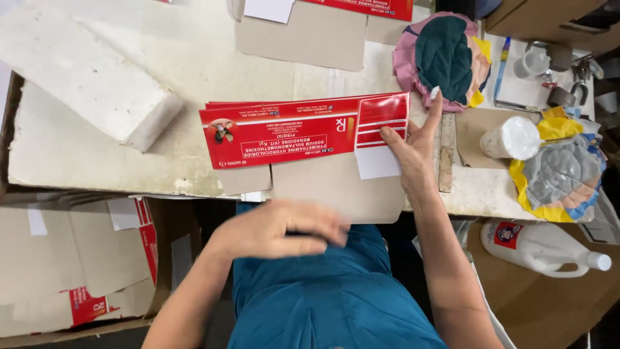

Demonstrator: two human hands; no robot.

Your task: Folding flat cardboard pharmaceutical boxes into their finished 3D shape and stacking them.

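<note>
Right hand flat on the red cartons, fingers spread, gripping nothing.
Left hand loosely curled, blurred, empty; two cloth wads and one bottle nearby.

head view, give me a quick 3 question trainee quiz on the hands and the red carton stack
1. True or false: the right hand rests flat on the end of the stack of flattened red cartons.
2. Which is nearest the left hand? A) the white plastic bottle B) the near edge of the plain grey cardboard sheet C) the teal cloth pad
3. Fill in: left of the red stack on the worktable lies a long white ____.

Key
1. True: its fingers lie spread on the stack's right end.
2. B: the hand is blurred, just below that sheet's edge.
3. block
</note>
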